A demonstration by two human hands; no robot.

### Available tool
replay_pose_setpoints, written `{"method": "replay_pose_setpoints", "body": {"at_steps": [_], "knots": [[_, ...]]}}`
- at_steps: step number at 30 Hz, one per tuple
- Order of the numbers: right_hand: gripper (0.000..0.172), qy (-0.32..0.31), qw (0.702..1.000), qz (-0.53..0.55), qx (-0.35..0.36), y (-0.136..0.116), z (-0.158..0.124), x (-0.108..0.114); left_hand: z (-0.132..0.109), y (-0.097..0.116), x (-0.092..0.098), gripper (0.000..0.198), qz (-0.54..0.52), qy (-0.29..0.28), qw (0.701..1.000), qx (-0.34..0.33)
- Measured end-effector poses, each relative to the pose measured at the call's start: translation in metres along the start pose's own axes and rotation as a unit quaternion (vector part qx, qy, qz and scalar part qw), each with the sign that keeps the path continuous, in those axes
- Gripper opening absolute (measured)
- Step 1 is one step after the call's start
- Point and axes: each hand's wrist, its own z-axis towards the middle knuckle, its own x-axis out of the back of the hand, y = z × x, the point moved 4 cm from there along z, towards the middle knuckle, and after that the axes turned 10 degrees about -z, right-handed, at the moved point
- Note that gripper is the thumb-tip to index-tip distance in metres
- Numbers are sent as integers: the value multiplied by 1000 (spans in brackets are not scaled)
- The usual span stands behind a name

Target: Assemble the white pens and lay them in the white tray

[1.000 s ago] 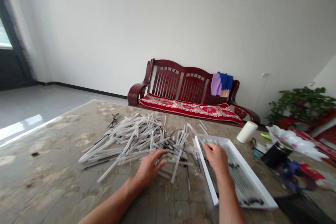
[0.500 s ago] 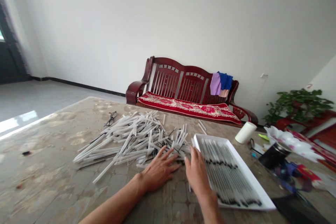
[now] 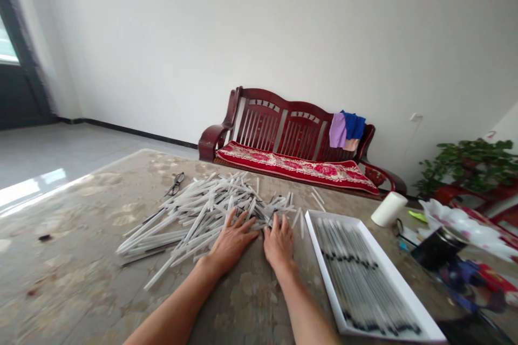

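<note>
A loose heap of thin whitish sticks (image 3: 194, 221), with some dark ones among them, spreads over the table. My left hand (image 3: 233, 238) lies on the heap's near edge, palm down and fingers spread. Close beside it, my right hand (image 3: 279, 240) touches the sticks at the heap's right end, fingers slightly apart and bent. Neither hand visibly grips a stick, though the fingertips are partly hidden among them. Right of my hands stands a shallow white box (image 3: 321, 267) holding rows of slim clear-grey sticks with black ends. Their exact kind I cannot make out.
Eyeglasses (image 3: 175, 184) lie behind the heap. Past the box are a white roll (image 3: 389, 209), a black cylindrical container (image 3: 439, 248) and assorted clutter on the patterned table (image 3: 93, 264). A red wooden bench (image 3: 289, 124) stands beyond the table.
Both hands have shifted left against the heap, the right one away from the box's edge. Sticks at the heap's right end have been pushed about. The view has turned slightly left.
</note>
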Motion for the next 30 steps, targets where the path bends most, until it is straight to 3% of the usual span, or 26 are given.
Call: {"method": "replay_pose_setpoints", "body": {"at_steps": [5,7,10,13,16,19,24,30], "knots": [[54,-36,998,51,-7,-27,16,-5,-4,-11,16,37,36,18,997,68],[55,-51,995,87,10,-21,21,-4,-6,-11,21,37,43,31,995,84],[47,-39,991,120,32,7,30,4,-8,-8,24,34,45,45,994,88],[47,-8,997,67,25,43,39,15,-8,-1,25,29,34,57,995,74],[51,-59,996,-39,61,56,44,19,-8,10,23,27,-4,66,997,36],[49,-106,984,-96,106,52,44,22,-10,23,16,25,-59,37,997,-14],[39,-111,975,-124,146,43,37,30,-16,33,3,25,-88,-20,995,-31],[30,-95,960,-156,213,37,34,39,-12,24,7,23,-66,5,998,-13]]}}
